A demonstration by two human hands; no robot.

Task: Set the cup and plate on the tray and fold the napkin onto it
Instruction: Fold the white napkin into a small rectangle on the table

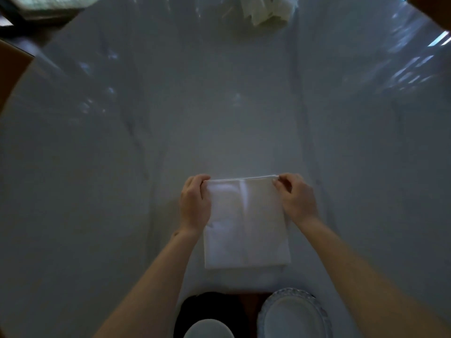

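A white napkin (245,223) lies folded into a rectangle on the glossy grey table (122,167), a crease running down its middle. My left hand (195,203) pinches its far left corner and my right hand (296,198) pinches its far right corner, so both hold the far edge. Below the napkin, at the near edge, a dark tray (249,303) shows between a white plate with a beaded rim (292,315) on the right and a round white cup (207,329) on the left, which sits against something black. My forearms cover part of the table's near edge.
A crumpled pale cloth (266,8) lies at the far side of the table. Brown chair parts (12,67) show at the left edge and the top right corner. Window reflections streak the tabletop on the right.
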